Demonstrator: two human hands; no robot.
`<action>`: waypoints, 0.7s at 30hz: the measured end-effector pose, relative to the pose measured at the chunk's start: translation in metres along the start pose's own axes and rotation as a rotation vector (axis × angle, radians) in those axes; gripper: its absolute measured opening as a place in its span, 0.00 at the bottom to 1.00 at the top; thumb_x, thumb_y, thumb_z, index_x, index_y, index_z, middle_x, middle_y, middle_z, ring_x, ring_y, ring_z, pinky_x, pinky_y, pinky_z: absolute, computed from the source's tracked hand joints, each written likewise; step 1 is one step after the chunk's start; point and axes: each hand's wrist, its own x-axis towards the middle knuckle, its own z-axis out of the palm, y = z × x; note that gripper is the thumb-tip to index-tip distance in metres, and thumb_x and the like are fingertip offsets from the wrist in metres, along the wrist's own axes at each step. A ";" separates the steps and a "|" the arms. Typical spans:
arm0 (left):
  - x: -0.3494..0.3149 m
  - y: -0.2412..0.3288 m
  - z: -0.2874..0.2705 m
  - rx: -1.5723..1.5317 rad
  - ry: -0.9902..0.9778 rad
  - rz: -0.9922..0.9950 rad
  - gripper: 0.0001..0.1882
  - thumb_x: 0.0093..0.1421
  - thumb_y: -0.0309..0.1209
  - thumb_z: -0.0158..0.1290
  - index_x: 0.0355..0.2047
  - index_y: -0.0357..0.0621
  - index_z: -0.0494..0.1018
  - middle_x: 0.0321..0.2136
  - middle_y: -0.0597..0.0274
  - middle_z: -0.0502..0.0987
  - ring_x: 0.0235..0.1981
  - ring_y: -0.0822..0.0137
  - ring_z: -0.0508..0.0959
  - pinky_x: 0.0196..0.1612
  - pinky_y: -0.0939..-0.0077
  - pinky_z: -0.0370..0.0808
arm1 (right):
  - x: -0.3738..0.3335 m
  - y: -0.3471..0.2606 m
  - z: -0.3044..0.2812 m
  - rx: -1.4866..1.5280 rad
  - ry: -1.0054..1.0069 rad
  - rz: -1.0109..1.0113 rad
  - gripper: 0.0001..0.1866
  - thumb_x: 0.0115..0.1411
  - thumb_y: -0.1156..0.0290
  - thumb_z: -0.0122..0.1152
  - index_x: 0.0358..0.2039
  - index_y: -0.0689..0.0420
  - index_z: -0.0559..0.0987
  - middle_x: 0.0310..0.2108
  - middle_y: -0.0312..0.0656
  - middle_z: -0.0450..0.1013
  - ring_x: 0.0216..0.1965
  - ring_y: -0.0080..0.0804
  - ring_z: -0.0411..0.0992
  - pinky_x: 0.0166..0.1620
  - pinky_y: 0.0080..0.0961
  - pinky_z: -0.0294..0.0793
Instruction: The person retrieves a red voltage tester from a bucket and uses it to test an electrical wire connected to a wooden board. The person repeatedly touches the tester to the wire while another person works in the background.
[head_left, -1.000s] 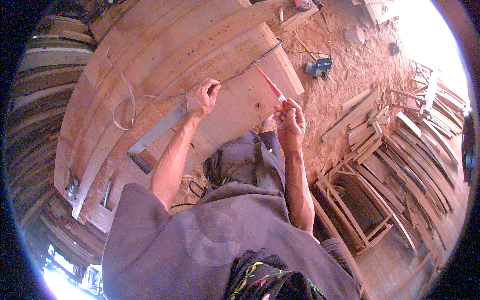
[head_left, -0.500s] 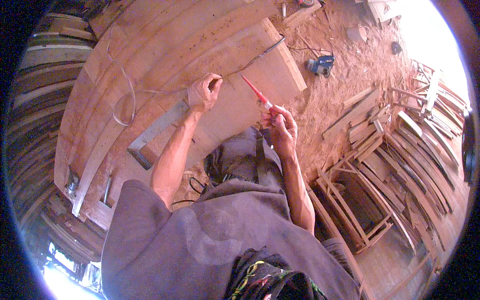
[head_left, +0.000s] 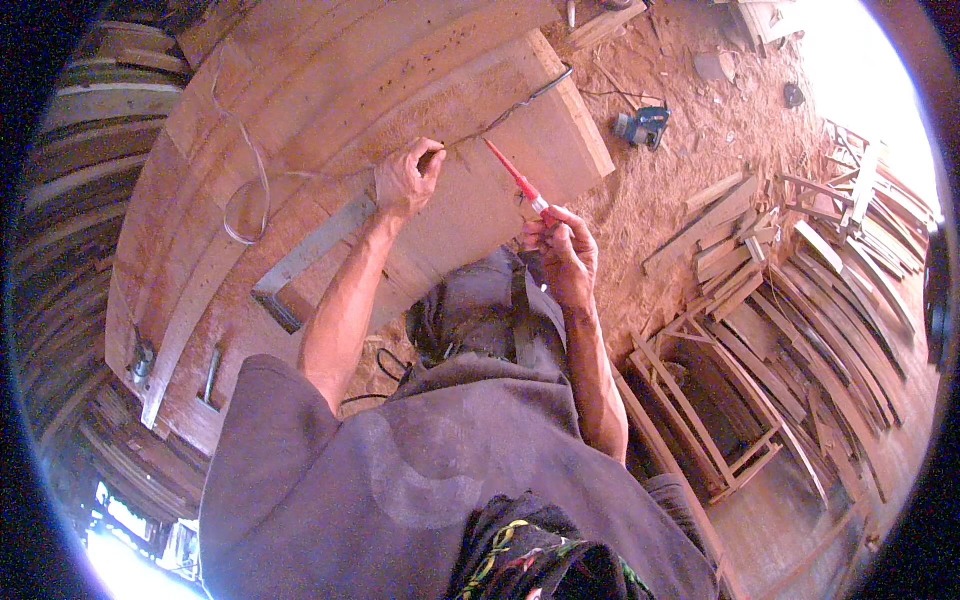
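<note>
The cord (head_left: 507,115) already reaches the board's (head_left: 548,152) end, left hand (head_left: 403,182) pinched on it, while the right hand (head_left: 564,250) grips a red tool (head_left: 513,172), its tip apparently short of touching.

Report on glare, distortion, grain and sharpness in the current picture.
All in the head view: glare whites out patches at upper right and lower left; the rim falls to black; the planks at left look bowed, perhaps partly lens distortion; speckled grain shows on the dark shirt; the red pointed tool in the right hand is reasonably sharp.
</note>
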 end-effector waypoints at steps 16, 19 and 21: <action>0.012 0.026 -0.016 -0.282 -0.128 -0.140 0.11 0.62 0.38 0.55 0.39 0.46 0.77 0.30 0.59 0.81 0.31 0.65 0.82 0.33 0.71 0.77 | -0.013 -0.010 -0.009 -0.101 0.044 0.047 0.16 0.68 0.67 0.51 0.51 0.62 0.73 0.42 0.46 0.75 0.40 0.33 0.75 0.44 0.32 0.76; 0.019 0.044 -0.025 -0.289 -0.132 -0.182 0.13 0.63 0.41 0.54 0.39 0.45 0.78 0.28 0.59 0.81 0.30 0.66 0.82 0.32 0.71 0.76 | -0.022 -0.018 -0.003 -0.070 0.047 -0.036 0.14 0.67 0.67 0.54 0.49 0.61 0.75 0.39 0.43 0.76 0.38 0.29 0.75 0.43 0.27 0.75; 0.024 0.060 -0.034 -0.254 -0.123 -0.211 0.14 0.63 0.42 0.54 0.38 0.45 0.78 0.28 0.58 0.81 0.30 0.64 0.82 0.32 0.70 0.76 | -0.026 -0.022 0.001 -0.052 0.056 -0.080 0.13 0.67 0.67 0.55 0.48 0.61 0.76 0.38 0.41 0.76 0.37 0.27 0.74 0.43 0.25 0.75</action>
